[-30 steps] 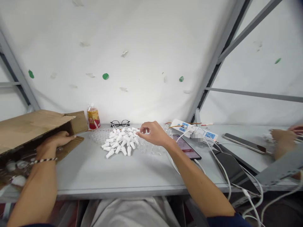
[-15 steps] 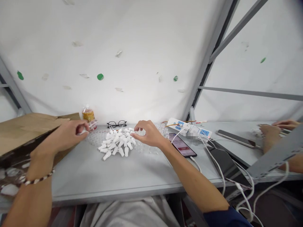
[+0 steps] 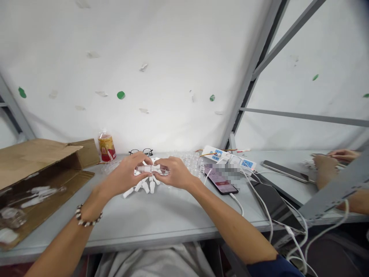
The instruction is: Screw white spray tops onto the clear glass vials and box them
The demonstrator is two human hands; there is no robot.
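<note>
On the grey surface [image 3: 135, 227], left side: open brown cardboard box [image 3: 34, 154], loose clear and white parts inside. Drink bottle [image 3: 107, 147], red and yellow label, and black-framed glasses [image 3: 148, 151] near the wall. Right side crowded: power strip [image 3: 246, 163], phone [image 3: 221, 184] with lit screen, dark glossy tablet [image 3: 275, 204], white cables looping over the front edge. Far right, co-worker's hand [image 3: 325, 161].

White pieces [image 3: 145, 187], smooth plastic, short and tapered, heaped mid-surface, partly hidden by the hands. Clear bubbly plastic sheet [image 3: 195, 163] beside the heap.

Left hand [image 3: 143, 169] and right hand [image 3: 161, 171] meet over the heap, each pinching an end of a slim clear piece [image 3: 147, 168], held roughly level; one part or two joined, cannot tell. Forearms angle inward; beaded bracelet [image 3: 86, 221] on left wrist.
</note>
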